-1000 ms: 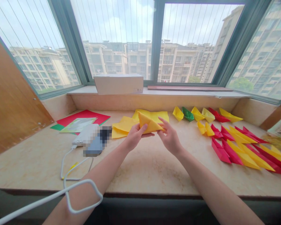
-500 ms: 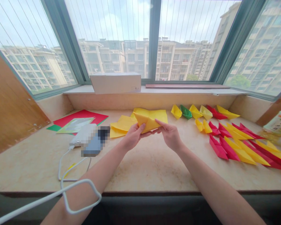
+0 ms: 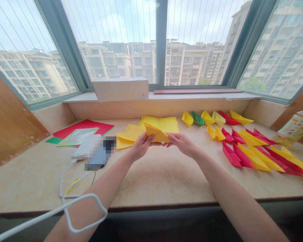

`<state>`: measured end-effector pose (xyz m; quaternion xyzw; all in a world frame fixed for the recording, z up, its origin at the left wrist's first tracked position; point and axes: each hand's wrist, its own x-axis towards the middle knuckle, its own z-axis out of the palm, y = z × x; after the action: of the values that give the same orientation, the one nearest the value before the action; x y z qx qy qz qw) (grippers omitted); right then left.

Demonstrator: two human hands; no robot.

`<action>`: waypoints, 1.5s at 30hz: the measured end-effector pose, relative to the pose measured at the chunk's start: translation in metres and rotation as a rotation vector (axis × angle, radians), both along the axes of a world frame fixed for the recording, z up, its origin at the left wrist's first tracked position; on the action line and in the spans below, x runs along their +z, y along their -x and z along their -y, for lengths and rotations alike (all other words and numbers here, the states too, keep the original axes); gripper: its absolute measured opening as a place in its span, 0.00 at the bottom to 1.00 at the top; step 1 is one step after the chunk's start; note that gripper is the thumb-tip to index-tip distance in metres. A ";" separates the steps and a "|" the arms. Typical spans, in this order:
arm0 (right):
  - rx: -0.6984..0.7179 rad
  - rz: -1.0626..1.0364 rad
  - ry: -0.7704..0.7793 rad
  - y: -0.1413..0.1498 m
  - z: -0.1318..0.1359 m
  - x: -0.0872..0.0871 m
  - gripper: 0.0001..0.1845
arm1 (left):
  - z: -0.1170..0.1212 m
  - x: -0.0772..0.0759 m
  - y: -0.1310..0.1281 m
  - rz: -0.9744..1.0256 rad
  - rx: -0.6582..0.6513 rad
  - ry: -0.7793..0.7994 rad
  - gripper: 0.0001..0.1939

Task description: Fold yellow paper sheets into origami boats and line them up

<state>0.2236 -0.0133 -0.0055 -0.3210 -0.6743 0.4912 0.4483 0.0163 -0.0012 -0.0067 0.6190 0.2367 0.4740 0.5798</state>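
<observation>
Head view, arms (image 3: 116, 178) extended, hands (image 3: 140, 147) pinching folded yellow paper (image 3: 154, 132), lower fingers (image 3: 169, 145) unclear

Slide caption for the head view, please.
Left hand and right hand hold folded yellow paper above the counter, paper boats at right.

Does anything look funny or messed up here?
Yes, a little: the white cable makes a crooked, loose loop in front of the left forearm, which looks tangled compared with the paper boats set out in rows. I see no spill or obvious damage.
</observation>
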 end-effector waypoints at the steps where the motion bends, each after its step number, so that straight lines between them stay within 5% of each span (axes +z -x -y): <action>1: 0.039 0.017 0.026 -0.001 0.000 0.000 0.27 | 0.000 -0.001 0.000 -0.008 0.002 -0.015 0.21; 6: 0.132 0.113 0.066 -0.005 0.001 -0.003 0.27 | -0.005 -0.008 0.005 -0.054 -0.046 -0.072 0.20; 16: -0.084 0.229 -0.082 0.001 0.003 -0.009 0.27 | -0.007 -0.013 0.009 -0.100 -0.057 -0.074 0.19; 27: -0.010 0.331 -0.201 0.003 0.010 -0.002 0.21 | -0.003 -0.005 0.006 -0.160 -0.046 -0.133 0.14; 34: -0.127 0.448 -0.347 0.003 0.011 -0.004 0.21 | -0.005 -0.005 0.006 -0.207 0.003 -0.150 0.15; 41: 0.063 0.206 -0.170 0.006 0.019 0.008 0.33 | 0.012 0.007 0.001 -0.349 -0.400 -0.044 0.16; 45: 0.182 0.133 -0.037 0.002 0.022 0.012 0.30 | 0.020 0.013 0.001 -0.389 -0.612 0.024 0.17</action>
<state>0.2217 -0.0351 0.0066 -0.2819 -0.7378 0.4952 0.3619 0.0156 -0.0217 0.0065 0.7327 0.1517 0.1491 0.6464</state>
